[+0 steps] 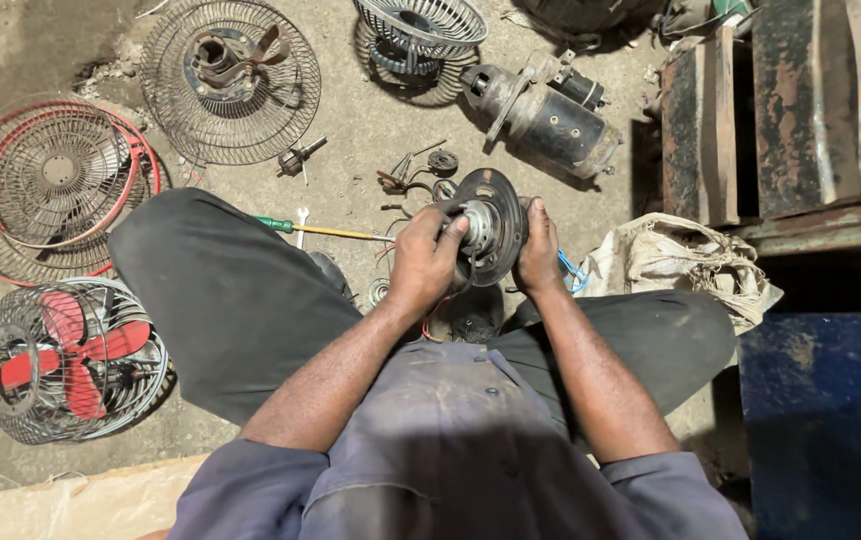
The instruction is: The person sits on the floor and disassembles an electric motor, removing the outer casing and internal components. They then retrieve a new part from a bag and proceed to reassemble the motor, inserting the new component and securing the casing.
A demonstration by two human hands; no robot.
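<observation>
I hold a round dark fan motor housing (499, 205) upright in front of me, above the ground between my knees. My left hand (423, 258) grips its near left side, with the fingers on the silvery hub in the middle. My right hand (539, 250) clasps the right rim, thumb pointing up. Red and blue wires trail from the motor near my right hand.
Wire fan guards lie on the concrete: a red-rimmed one (46, 185), a bare one (231, 80), a caged red-bladed fan (71, 360). A yellow screwdriver (321, 230), small parts (421, 170), a black cylindrical motor (551, 115), a cloth sack (686, 262) and rusty crates (781, 110) surround me.
</observation>
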